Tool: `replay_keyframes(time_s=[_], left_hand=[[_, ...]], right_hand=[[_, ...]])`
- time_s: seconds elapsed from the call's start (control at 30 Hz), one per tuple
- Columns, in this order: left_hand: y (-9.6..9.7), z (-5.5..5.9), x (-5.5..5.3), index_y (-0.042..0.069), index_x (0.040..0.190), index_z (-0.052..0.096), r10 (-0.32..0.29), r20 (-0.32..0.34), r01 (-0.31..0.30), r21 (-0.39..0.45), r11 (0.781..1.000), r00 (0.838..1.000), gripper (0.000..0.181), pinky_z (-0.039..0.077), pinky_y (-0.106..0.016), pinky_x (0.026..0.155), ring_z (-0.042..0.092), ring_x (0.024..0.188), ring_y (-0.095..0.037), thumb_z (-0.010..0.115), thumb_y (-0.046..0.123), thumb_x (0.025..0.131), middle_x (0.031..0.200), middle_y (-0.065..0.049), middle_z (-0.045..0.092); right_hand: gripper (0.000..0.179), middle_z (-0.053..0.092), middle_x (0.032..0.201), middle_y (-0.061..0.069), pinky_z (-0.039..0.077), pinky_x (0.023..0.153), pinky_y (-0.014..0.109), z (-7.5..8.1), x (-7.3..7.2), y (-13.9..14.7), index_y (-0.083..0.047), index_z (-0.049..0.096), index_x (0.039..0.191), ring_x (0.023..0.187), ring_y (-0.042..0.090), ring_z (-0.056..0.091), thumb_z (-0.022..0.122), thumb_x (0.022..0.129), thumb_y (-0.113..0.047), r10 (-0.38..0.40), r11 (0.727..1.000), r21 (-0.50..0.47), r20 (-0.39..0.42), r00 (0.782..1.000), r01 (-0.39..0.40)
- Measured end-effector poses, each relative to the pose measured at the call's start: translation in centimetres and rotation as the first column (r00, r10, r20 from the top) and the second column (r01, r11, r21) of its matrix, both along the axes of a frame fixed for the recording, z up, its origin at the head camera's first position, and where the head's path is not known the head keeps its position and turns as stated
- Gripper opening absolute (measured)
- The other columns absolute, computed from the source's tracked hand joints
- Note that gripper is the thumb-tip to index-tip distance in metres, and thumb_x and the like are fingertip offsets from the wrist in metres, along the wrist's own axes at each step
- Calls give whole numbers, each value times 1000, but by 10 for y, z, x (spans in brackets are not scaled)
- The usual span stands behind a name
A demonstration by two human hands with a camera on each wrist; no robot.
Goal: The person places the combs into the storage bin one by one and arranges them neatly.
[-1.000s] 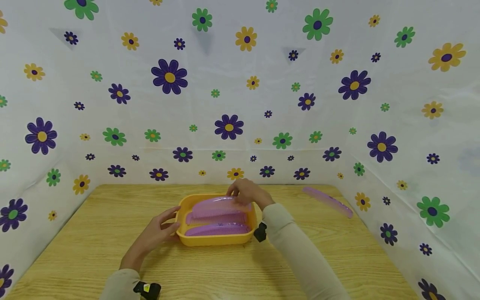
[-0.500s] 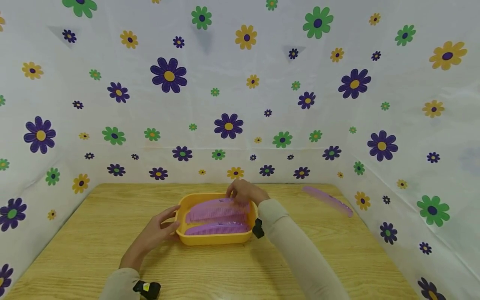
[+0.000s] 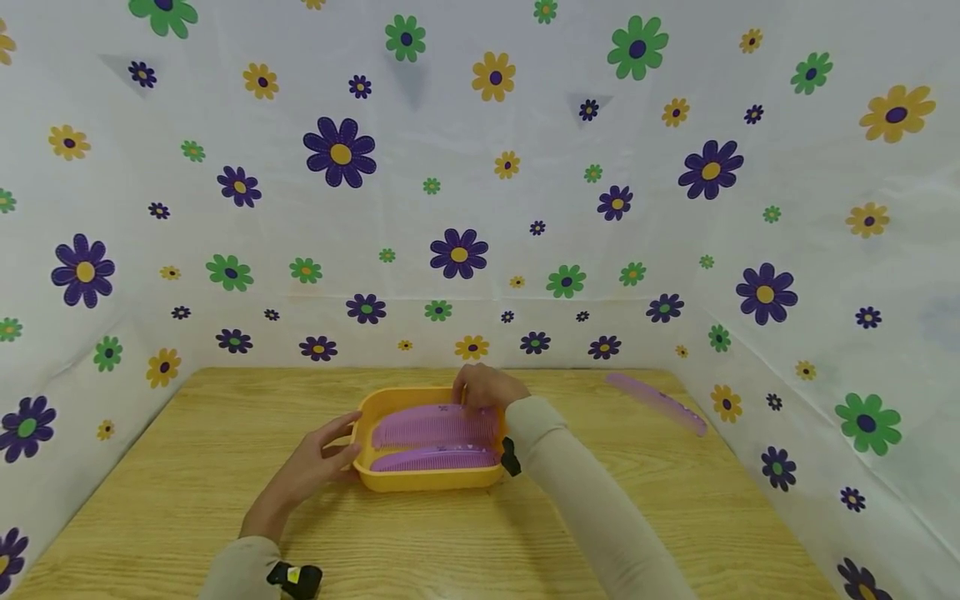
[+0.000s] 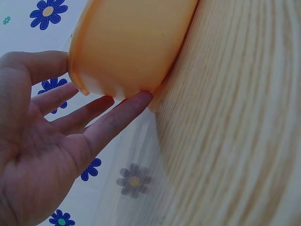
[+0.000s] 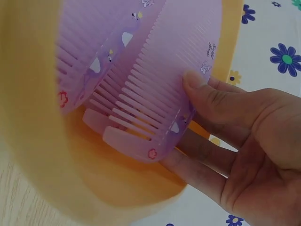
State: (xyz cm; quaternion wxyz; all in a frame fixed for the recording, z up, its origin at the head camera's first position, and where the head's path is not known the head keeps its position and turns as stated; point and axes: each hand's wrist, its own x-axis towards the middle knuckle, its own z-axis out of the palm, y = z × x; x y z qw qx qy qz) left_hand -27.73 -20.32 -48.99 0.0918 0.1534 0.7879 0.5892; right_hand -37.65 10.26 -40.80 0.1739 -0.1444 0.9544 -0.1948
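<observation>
A yellow plastic tray (image 3: pixel 427 481) stands on the table with pink-purple combs in it. My right hand (image 3: pixel 486 388) pinches one comb (image 5: pixel 164 70) near its right end, thumb on its face, at the tray's back side. Under the held comb, the end of another comb (image 5: pixel 95 122) shows in the right wrist view. Along the tray's front side lies a further comb (image 3: pixel 435 460), teeth toward me. My left hand (image 3: pixel 324 450) rests its extended fingers against the tray's left wall and rim; the left wrist view shows the fingertips touching the outer wall (image 4: pixel 127 47).
One more pink comb (image 3: pixel 656 403) lies slantwise on the wooden table (image 3: pixel 600 508), back right. A white flower-print cloth (image 3: pixel 555 167) rises behind the table and on both sides.
My right hand has lowered the comb from above the others down into the tray, moving slightly left and toward me. My left hand has stayed at the tray's left side.
</observation>
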Motion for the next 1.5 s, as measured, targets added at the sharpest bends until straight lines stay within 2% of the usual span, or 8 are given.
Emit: replay_keyframes(time_s=[0.27, 0.47, 0.77, 0.87, 1.07, 1.27, 1.5], left_hand=[[2, 2, 2, 4, 162, 27, 7, 8, -7, -5, 1000, 1000, 64, 64, -41, 91, 51, 138, -53, 57, 16, 106, 162, -35, 29], [2, 4, 4, 4, 162, 28, 15, 11, -15, -10, 1000, 1000, 64, 64, -42, 91, 51, 138, -53, 57, 15, 106, 162, -34, 30], [1, 3, 3, 4, 162, 27, 12, 5, -12, -9, 1000, 1000, 65, 64, -41, 91, 51, 137, -53, 57, 16, 106, 161, -35, 31], [1, 3, 3, 3, 162, 27, 11, 2, -11, -6, 1000, 1000, 65, 64, -41, 91, 51, 138, -54, 57, 15, 106, 160, -35, 31], [1, 3, 4, 3, 162, 27, 8, -1, -8, -9, 1000, 1000, 65, 64, -41, 91, 51, 138, -54, 58, 16, 106, 161, -35, 31], [2, 3, 5, 5, 162, 29, 32, 8, -32, -32, 999, 999, 64, 64, -41, 91, 51, 138, -53, 58, 17, 106, 161, -34, 32], [4, 4, 5, 6, 162, 28, 37, 10, -36, -39, 999, 999, 65, 64, -41, 92, 51, 138, -52, 58, 17, 106, 162, -33, 31]], right_hand=[[19, 69, 106, 3, 59, 91, 40, -2, 0, -8, -18, 72, 102, 95, 22, 60, 82, 87, -10, -44, 996, 76, -9, 999, 45], [16, 68, 98, 2, 60, 87, 37, -3, -3, -13, -17, 72, 98, 90, 21, 61, 82, 87, -10, -34, 992, 120, -2, 999, 34], [10, 68, 93, 5, 57, 70, 27, 0, 1, -12, -10, 73, 98, 80, 21, 61, 78, 90, -6, 7, 999, 46, 27, 1000, -8], [10, 68, 93, 5, 58, 71, 28, 0, 1, -11, -10, 73, 99, 80, 21, 62, 77, 91, -7, 11, 999, 38, 38, 999, -12], [12, 69, 94, 5, 61, 81, 35, 6, 4, -6, -11, 75, 103, 87, 27, 66, 77, 91, -8, 15, 1000, 27, 50, 999, -16], [17, 73, 100, 6, 65, 81, 34, 16, 4, 6, -9, 77, 109, 86, 25, 71, 76, 92, -10, 85, 995, 61, -15, 996, -84], [21, 77, 108, 10, 65, 77, 32, 33, 6, 37, -6, 76, 115, 87, 24, 73, 73, 96, -11, 158, 987, 1, -63, 985, -158]])
